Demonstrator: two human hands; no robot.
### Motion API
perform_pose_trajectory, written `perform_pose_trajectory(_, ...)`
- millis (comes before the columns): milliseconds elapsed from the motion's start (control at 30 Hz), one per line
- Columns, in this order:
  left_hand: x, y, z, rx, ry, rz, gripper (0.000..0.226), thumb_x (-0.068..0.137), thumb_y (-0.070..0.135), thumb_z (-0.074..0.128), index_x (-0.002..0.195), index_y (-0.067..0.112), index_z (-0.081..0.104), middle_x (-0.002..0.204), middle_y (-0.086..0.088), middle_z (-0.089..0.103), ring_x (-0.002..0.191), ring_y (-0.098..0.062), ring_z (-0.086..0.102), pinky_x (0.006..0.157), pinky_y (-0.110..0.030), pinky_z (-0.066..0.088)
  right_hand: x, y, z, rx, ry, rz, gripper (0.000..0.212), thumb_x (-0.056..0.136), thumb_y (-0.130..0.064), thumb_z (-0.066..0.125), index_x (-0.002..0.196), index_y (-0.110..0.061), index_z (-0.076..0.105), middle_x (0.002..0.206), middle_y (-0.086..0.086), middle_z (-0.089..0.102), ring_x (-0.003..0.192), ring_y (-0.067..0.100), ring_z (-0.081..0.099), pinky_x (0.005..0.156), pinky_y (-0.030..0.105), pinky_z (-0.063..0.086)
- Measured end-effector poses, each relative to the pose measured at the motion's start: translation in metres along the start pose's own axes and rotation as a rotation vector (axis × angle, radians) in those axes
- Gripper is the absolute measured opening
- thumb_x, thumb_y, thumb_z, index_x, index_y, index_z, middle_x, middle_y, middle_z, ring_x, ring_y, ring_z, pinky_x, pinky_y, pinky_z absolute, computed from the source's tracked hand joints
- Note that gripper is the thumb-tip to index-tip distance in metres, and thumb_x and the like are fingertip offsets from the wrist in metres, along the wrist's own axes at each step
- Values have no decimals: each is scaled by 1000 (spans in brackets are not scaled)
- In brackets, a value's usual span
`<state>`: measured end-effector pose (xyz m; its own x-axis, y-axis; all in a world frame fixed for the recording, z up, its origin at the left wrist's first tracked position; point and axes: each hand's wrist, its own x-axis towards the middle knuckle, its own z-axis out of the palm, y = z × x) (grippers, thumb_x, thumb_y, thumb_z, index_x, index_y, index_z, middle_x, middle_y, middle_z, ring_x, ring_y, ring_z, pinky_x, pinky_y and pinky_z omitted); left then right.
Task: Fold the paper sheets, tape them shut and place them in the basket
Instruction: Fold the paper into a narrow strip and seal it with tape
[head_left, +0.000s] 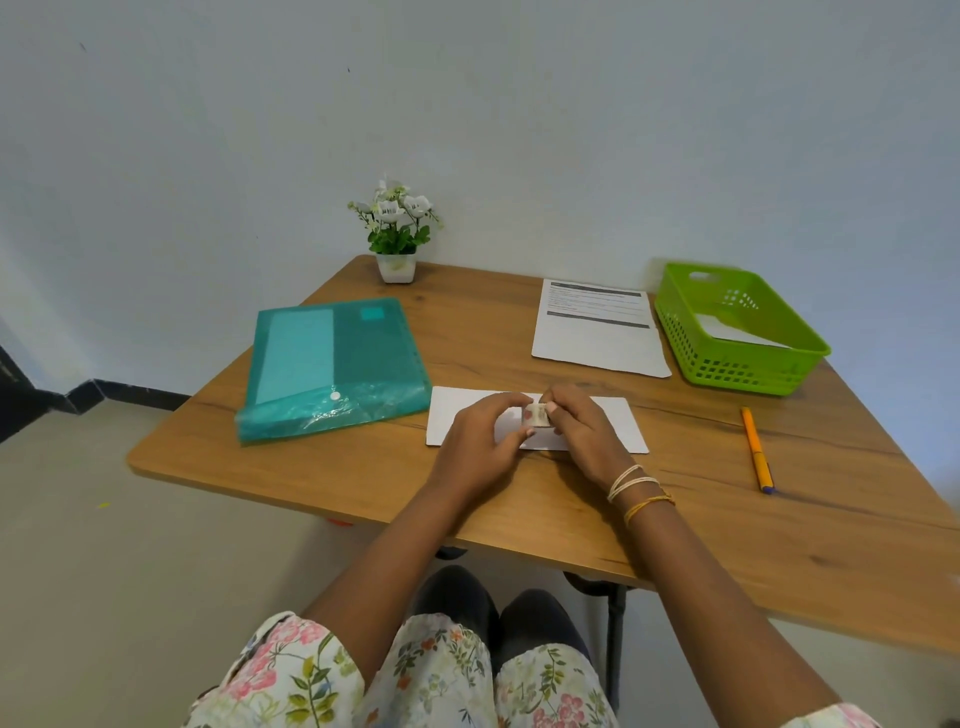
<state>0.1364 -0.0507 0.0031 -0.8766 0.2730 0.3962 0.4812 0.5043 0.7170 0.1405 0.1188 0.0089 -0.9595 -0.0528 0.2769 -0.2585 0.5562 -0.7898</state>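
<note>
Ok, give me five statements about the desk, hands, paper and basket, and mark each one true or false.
1. Both hands, left hand and right hand, hold the tape roll above the folded paper. True.
2. The green basket is empty. False: a white folded paper lies in it.
3. The pen lies inside the basket. False: it lies on the table.
4. A printed sheet lies flat beside the basket. True.
5. The teal folder is under the hands. False: it lies apart, to their left.
</note>
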Motion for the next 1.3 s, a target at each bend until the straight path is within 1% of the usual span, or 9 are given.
perform_pose_trajectory(233,0,1,-2,-21,80,-33,32,83,26,73,114,24,67,117,4,68,108,-10,58,94,-32,51,-7,-2,10,9,195,-68,12,92,-16,57,99,-21,66,93,-2,62,86,5,56,68,9,46)
perform_pose_trajectory(333,0,2,-3,-24,89,-54,28,81,25,76,108,24,69,113,4,69,106,-11,60,92,-35,53,-10,-3,12,58,263,-36,21,86,-18,67,105,-26,67,91,-8,65,83,4,59,66,8,47)
perform_pose_trajectory(433,0,2,-3,-23,92,-41,26,81,26,75,106,23,70,110,5,70,105,-10,60,90,-37,53,-12,-6,14,76,273,-13,26,80,-29,74,105,-28,69,92,-13,66,84,4,62,66,11,51)
perform_pose_trajectory(533,0,2,-4,-17,90,-42,22,82,28,73,103,22,70,109,6,70,105,-10,60,90,-38,53,-15,-9,16,69,288,-26,31,75,-38,77,103,-32,67,92,-18,65,83,0,61,64,8,51)
perform_pose_trajectory(700,-1,1,-3,25,84,-31,20,82,22,71,101,21,70,110,6,69,104,-10,60,88,-38,54,-17,-11,16,10,317,-79,39,69,-41,79,104,-28,69,92,-16,64,83,1,61,66,8,50)
perform_pose_trajectory(933,-2,3,-3,17,98,-14,18,81,24,72,98,18,70,107,4,70,102,-11,60,86,-37,54,-18,-14,18,-8,350,-84,29,74,-41,77,101,-31,69,93,-19,64,84,-1,62,66,7,50)
perform_pose_trajectory(1000,-2,4,-3,22,102,-3,19,81,26,72,99,18,70,106,3,70,101,-11,60,86,-35,54,-19,-15,18,-21,363,-96,26,76,-39,77,99,-29,72,92,-19,66,84,0,63,70,10,51)
perform_pose_trajectory(1167,-2,7,-4,71,125,40,30,82,29,73,110,18,70,117,3,68,107,-9,60,90,-21,46,-18,-12,17,-61,379,-118,14,78,-24,76,88,-15,76,89,-4,72,84,6,63,74,25,57)
perform_pose_trajectory(1300,-3,7,-5,68,120,43,29,82,27,74,109,18,71,118,3,68,109,-8,59,93,-24,47,-17,-12,15,-47,328,-103,8,81,-21,73,85,-15,73,84,-4,69,80,10,63,69,27,57)
